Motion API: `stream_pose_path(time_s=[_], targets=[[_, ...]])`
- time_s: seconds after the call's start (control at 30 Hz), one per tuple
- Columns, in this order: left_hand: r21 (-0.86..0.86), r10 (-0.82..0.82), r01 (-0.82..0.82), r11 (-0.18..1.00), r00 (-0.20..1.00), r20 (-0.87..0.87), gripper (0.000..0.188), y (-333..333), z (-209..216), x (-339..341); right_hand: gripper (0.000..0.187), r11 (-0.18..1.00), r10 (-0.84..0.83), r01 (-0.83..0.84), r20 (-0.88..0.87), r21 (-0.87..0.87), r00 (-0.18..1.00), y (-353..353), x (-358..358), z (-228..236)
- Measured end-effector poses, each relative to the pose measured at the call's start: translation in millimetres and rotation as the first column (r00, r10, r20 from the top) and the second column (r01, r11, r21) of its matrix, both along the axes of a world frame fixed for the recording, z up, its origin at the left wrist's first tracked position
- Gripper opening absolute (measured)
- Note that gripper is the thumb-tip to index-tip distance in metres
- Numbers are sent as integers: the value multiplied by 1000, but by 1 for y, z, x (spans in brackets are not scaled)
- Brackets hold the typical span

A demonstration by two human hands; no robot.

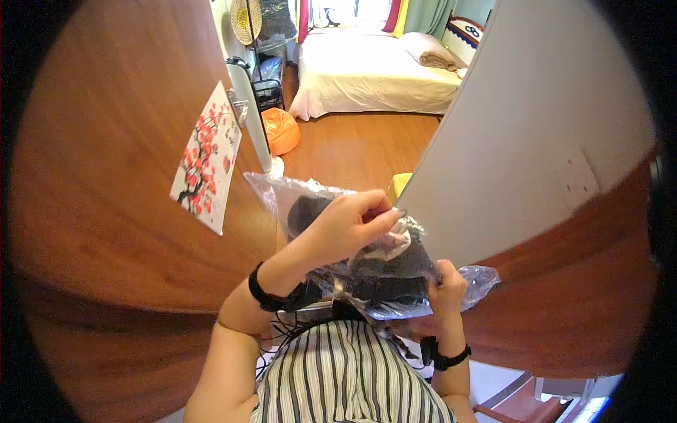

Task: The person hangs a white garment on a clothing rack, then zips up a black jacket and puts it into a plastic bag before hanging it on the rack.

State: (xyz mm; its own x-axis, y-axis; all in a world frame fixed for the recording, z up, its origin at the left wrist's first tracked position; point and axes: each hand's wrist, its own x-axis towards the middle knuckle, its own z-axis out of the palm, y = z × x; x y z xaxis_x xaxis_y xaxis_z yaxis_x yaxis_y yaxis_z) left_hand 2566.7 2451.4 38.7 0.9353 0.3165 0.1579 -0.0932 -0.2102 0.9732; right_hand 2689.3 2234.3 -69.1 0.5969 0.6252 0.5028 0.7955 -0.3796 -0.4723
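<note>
A clear plastic bag (282,194) with dark cloth items (391,271) inside is held up in front of me at chest height. My left hand (349,227) grips the bag's upper part, fingers pinched on the plastic near the top. Lower and to the right, my right hand (446,289) clutches the bag's bottom edge. Both wrists wear black bands. My striped shirt (345,377) shows below the bag.
A wooden door (106,211) with a red blossom picture (206,158) stands at left. A white wall panel (536,141) rises at right. Beyond lie a wooden floor, an orange beanbag (281,130), a standing fan (252,106) and a bed with white cover (374,70).
</note>
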Motion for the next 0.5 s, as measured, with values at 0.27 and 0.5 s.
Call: stream_pose_path(time_s=[0.27,0.5], targets=[[33,-96,94,995,993,64,17,157,-12,144,14,983,-145,136,67,123,987,151,133,-4],[137,58,-61,989,998,21,31,320,-26,186,12,974,-218,218,6,58,976,255,245,2]])
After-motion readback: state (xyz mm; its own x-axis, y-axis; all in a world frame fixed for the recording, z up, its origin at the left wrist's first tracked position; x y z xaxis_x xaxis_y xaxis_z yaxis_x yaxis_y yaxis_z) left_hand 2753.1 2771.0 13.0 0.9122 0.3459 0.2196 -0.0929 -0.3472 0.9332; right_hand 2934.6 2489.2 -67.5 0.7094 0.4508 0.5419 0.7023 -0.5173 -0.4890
